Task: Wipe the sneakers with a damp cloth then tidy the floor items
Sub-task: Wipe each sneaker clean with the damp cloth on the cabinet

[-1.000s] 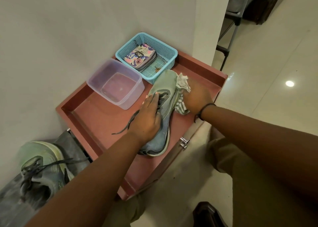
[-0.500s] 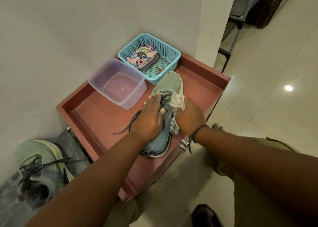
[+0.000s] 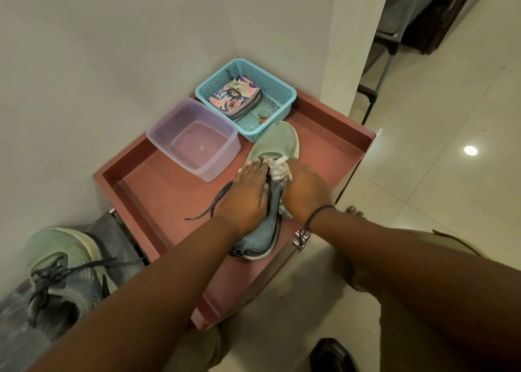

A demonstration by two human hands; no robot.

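Observation:
A pale green and grey sneaker [image 3: 277,143] lies on the red tray-topped stand [image 3: 158,191], toe pointing away from me. My left hand [image 3: 246,197] rests flat on its laces and tongue, fingers straight. My right hand [image 3: 306,190] grips a white cloth [image 3: 279,170] and presses it on the sneaker's right side near the tongue. The second sneaker [image 3: 67,273] sits at the lower left on a grey surface, laces loose.
A clear plastic tub [image 3: 194,137] holding water stands on the tray's far left. Behind it a blue mesh basket [image 3: 279,90] holds a patterned pouch [image 3: 235,97]. A white wall runs along the left; glossy tiled floor [image 3: 423,146] spreads right. A dark object [image 3: 329,354] lies by my legs.
My right hand slid with the cloth from the sneaker's toe area back toward me to the laces. The left hand stayed on the sneaker.

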